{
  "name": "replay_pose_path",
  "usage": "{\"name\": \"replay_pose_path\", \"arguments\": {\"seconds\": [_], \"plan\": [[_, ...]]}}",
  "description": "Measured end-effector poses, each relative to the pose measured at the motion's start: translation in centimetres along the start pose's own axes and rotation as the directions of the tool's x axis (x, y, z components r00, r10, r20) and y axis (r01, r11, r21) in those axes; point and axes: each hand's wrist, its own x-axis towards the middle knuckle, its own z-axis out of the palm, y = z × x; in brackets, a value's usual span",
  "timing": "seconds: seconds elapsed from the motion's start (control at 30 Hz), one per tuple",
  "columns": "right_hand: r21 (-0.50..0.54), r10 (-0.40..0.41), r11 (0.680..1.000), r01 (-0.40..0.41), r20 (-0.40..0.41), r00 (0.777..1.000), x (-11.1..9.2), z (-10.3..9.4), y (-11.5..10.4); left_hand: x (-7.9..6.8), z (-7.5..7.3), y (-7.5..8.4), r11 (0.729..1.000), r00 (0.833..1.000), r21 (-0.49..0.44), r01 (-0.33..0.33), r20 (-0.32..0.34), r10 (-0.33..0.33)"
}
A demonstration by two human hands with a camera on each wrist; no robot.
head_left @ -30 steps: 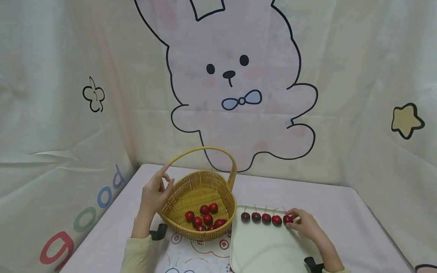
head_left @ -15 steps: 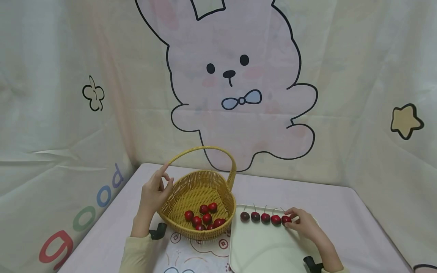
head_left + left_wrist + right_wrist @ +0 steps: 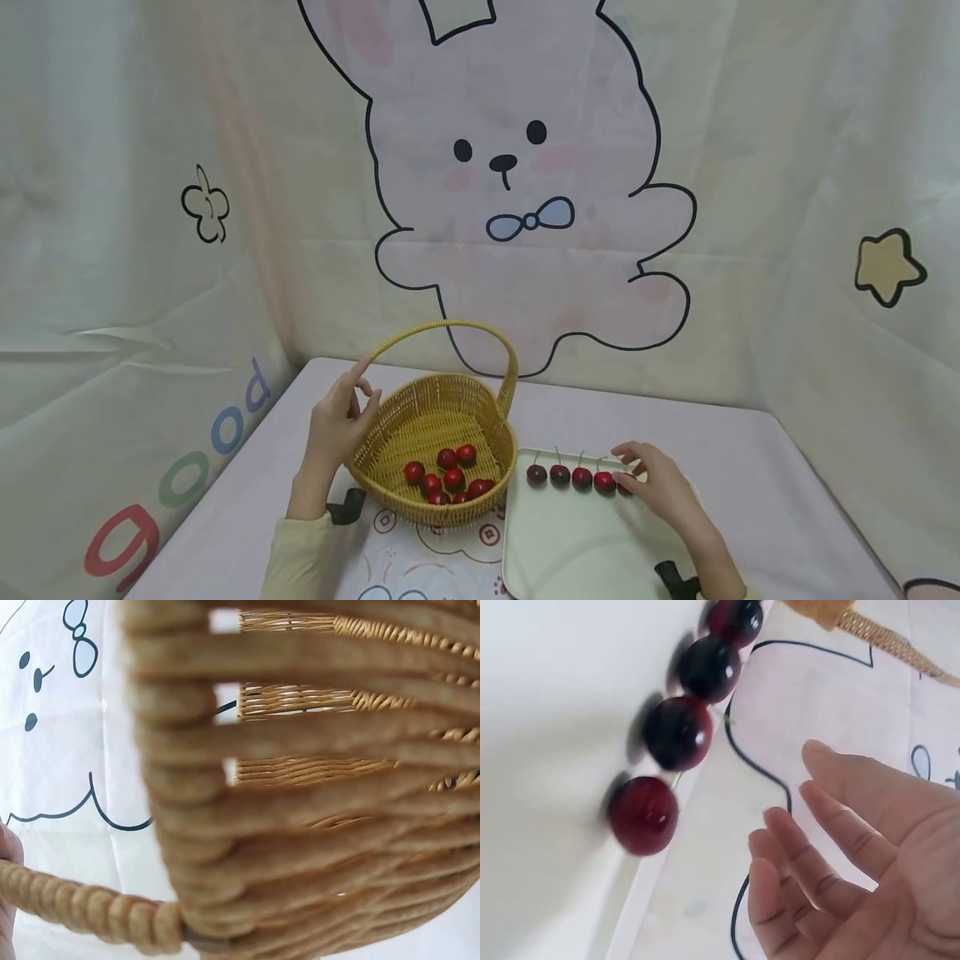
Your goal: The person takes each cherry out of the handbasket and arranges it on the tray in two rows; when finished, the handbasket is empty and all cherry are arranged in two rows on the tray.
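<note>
Release noted: right hand (image 3: 662,482) off end cherry (image 3: 643,816)

Earlier head views record a pinch on this cherry, at the 3 o'clock end of the row (image 3: 559,475). Contact has since ceased: fingers (image 3: 825,889) parted, the whole hand raised toward 11 o'clock. Right wrist view confirms separation. In the head view, more of the cherry is now hidden.

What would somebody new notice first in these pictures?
Probably the big bunny drawing on the cloth behind the table. In front of it sits a yellow basket holding red cherries, the left hand at its handle. To its right, a row of cherries lines the far edge of a pale tray, with the right hand near the row's right end.
</note>
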Motion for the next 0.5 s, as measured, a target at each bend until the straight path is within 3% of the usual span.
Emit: {"name": "replay_pose_path", "arguments": {"seconds": [0.27,0.5], "plan": [[0.084,-0.125,0.988,0.129,-0.055,0.991,0.5,1.5,-2.9,0.0,0.0,0.0,1.000,1.000,0.007,0.015,0.009,-0.015],[0.096,-0.262,0.958,0.269,-0.081,0.962,1.4,2.6,-5.3,0.1,-0.1,0.2,1.000,1.000,0.008,0.020,0.016,-0.020]]}}
